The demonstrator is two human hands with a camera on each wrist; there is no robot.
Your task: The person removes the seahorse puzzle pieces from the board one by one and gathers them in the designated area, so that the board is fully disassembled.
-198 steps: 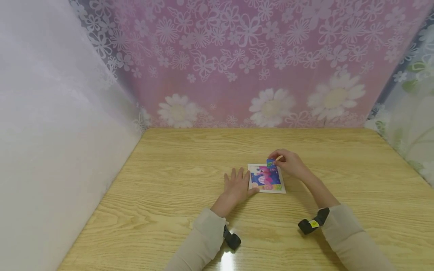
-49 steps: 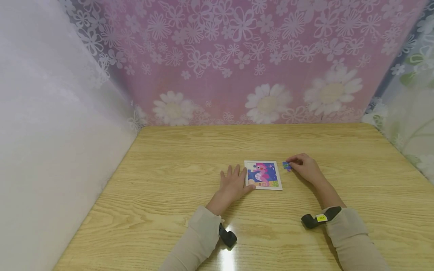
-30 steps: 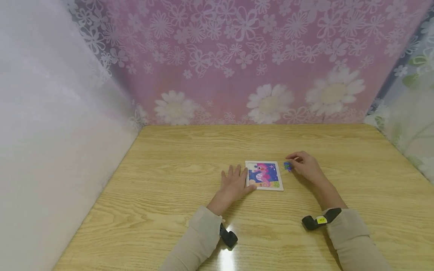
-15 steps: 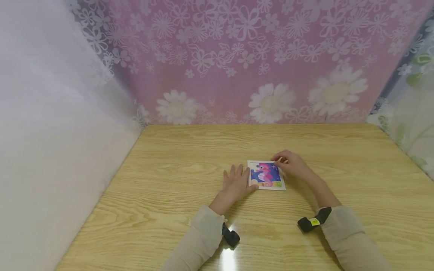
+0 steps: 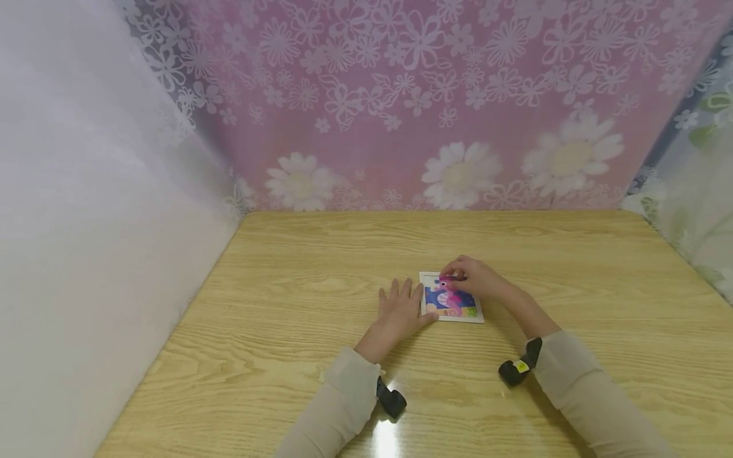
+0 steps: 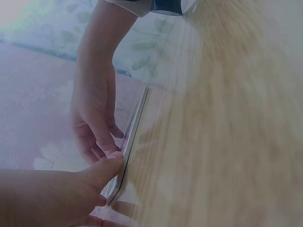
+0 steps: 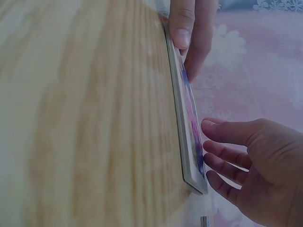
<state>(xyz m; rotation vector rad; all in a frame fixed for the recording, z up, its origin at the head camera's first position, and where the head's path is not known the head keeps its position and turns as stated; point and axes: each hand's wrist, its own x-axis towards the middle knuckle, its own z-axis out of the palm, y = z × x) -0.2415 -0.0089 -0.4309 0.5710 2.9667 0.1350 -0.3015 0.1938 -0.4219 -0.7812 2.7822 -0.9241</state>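
A small jigsaw puzzle (image 5: 449, 305) with a pink seahorse on blue lies in a white frame on the wood table. The upper left corner of the frame shows white with no picture. My left hand (image 5: 398, 318) lies spread at the frame's left side, its thumb on the lower left corner, seen close in the left wrist view. Over the upper part of the puzzle is my right hand (image 5: 478, 278); its fingertips are at the seahorse's head. In the right wrist view its thumb and loosely bent fingers (image 7: 225, 163) are right at the puzzle's face, with nothing visible between them.
A wood-grain table (image 5: 309, 356) extends around the frame. A pink flowered curtain (image 5: 366, 127) hangs behind it, a white wall (image 5: 114, 254) stands left. A small flat thing (image 7: 204, 221) shows edge-on past the frame's end in the right wrist view.
My right hand pinched a blue puzzle piece right of the frame earlier; it has since moved left over the seahorse's head. That piece no longer shows in the head view. My left hand stays put.
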